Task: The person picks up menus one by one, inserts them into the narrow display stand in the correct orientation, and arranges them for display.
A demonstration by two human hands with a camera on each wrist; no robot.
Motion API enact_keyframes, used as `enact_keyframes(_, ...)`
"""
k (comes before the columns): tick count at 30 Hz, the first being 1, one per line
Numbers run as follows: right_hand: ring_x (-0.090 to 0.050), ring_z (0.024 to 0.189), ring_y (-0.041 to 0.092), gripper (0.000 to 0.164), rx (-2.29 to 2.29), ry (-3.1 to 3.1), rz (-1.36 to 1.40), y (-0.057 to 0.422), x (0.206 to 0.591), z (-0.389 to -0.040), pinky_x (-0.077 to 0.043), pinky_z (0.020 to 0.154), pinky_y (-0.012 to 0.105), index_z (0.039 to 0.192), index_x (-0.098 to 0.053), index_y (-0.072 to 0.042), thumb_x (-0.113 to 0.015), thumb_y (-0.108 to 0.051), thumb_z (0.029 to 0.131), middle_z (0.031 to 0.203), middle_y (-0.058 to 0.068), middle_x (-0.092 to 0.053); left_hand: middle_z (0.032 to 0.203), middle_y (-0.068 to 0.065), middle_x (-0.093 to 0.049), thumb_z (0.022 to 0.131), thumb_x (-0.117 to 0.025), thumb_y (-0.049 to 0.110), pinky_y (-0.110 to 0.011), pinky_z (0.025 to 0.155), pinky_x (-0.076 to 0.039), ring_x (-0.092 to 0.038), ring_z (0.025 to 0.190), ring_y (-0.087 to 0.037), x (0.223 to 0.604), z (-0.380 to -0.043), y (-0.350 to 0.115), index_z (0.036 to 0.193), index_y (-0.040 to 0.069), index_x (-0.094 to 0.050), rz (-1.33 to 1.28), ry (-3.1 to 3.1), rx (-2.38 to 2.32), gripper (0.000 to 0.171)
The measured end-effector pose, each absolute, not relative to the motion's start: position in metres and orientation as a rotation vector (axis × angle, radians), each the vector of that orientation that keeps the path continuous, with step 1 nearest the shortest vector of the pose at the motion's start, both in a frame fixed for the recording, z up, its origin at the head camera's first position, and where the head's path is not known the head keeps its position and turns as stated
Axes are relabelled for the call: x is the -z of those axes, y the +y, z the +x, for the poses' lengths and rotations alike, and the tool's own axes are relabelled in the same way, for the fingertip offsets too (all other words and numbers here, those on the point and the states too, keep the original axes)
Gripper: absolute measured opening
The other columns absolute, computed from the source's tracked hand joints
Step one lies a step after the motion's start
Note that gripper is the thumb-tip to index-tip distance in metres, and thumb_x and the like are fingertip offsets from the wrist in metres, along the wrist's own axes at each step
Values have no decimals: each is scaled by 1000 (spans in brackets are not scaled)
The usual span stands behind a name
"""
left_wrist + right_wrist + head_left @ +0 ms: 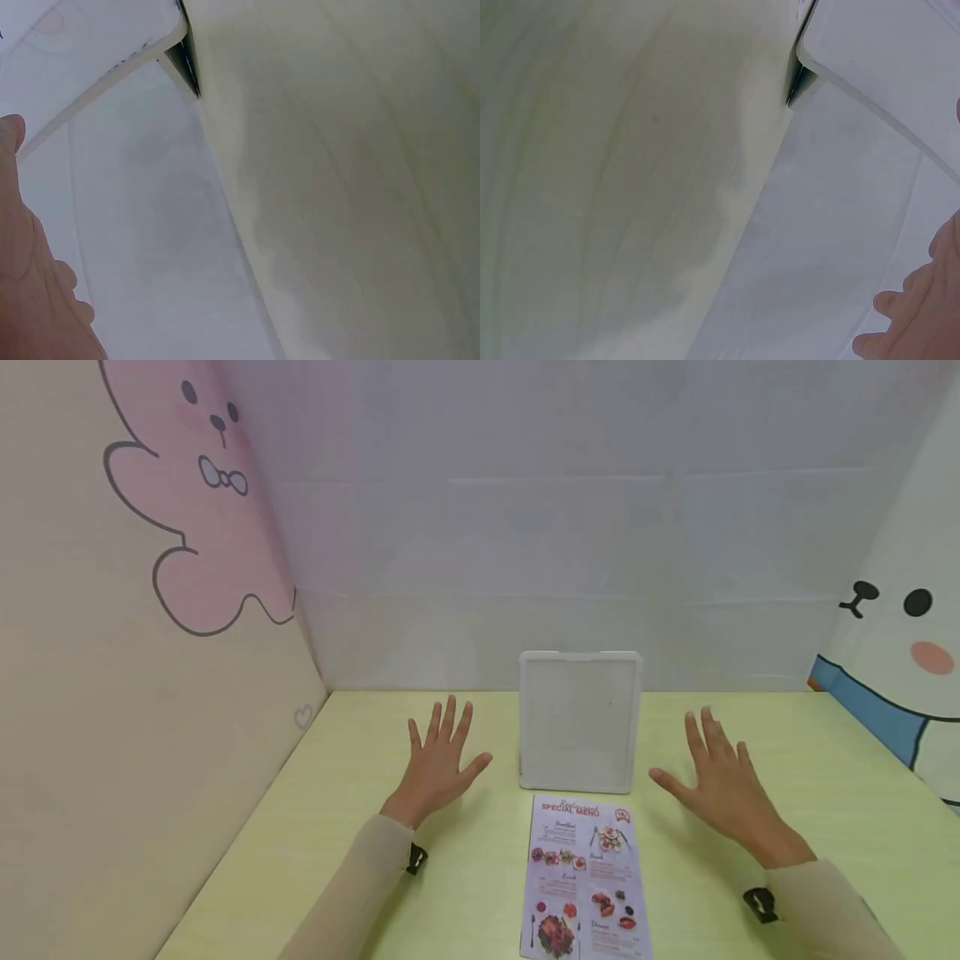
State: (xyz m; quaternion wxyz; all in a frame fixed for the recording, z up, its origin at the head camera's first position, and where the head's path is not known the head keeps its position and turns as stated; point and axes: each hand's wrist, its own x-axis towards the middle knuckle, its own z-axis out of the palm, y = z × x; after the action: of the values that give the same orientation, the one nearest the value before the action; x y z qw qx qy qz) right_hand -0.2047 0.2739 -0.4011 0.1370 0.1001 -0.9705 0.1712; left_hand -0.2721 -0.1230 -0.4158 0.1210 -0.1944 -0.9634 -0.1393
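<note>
A white-framed board [579, 722] stands upright on the table, and in front of it lies a printed restaurant menu [585, 877]. To the left of the board my left hand [435, 772] is held with fingers spread and straight, touching neither thing. On the other side, my right hand [723, 789] has its fingers extended and thumb out toward the board, holding nothing. Part of the left hand [34, 277] shows at the edge of the left wrist view, near the board [97, 45]. The right wrist view has the board's corner [885, 67] and some fingertips [889, 304].
The pale yellow table [262, 877] meets a white curtain-like back wall [480, 560]. A side wall with a pink cartoon figure [210, 527] rises on the left. A white bear picture [900, 660] covers the right wall. Each wrist wears a dark strap [761, 904].
</note>
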Motion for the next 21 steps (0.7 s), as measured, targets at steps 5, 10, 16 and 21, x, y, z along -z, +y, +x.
enact_keyframes(5,-6,145,46,98,-568,-2858,377,270,402,-199,-8,113,64,153,5,-3,-53,-54,93,160,15,13,162,0,12,96,-34,63,-64,113,7,11,149,-25,419,-266,-122,155,25,3,-633,-2832,396,79)
enact_keyframes(10,-13,143,49,98,-642,-2930,441,265,402,-191,-15,111,64,154,6,-10,-55,-55,92,162,11,9,161,5,11,97,-34,62,-62,115,6,8,150,-21,421,-260,-121,155,25,2,-719,-2874,418,77)
enact_keyframes(16,-20,141,51,92,-702,-2995,563,259,408,-183,-23,108,65,156,-2,-21,-56,-56,91,162,12,-8,161,13,9,98,-32,61,-58,117,3,2,151,-20,422,-252,-119,155,26,1,-852,-2941,515,75)
enact_keyframes(21,-24,140,50,86,-710,-3049,658,254,413,-179,-28,106,65,156,-11,-18,-54,-57,91,160,14,-18,162,9,0,99,-32,60,-59,117,-2,-3,151,-22,424,-247,-114,156,24,-3,-1018,-2981,482,74)
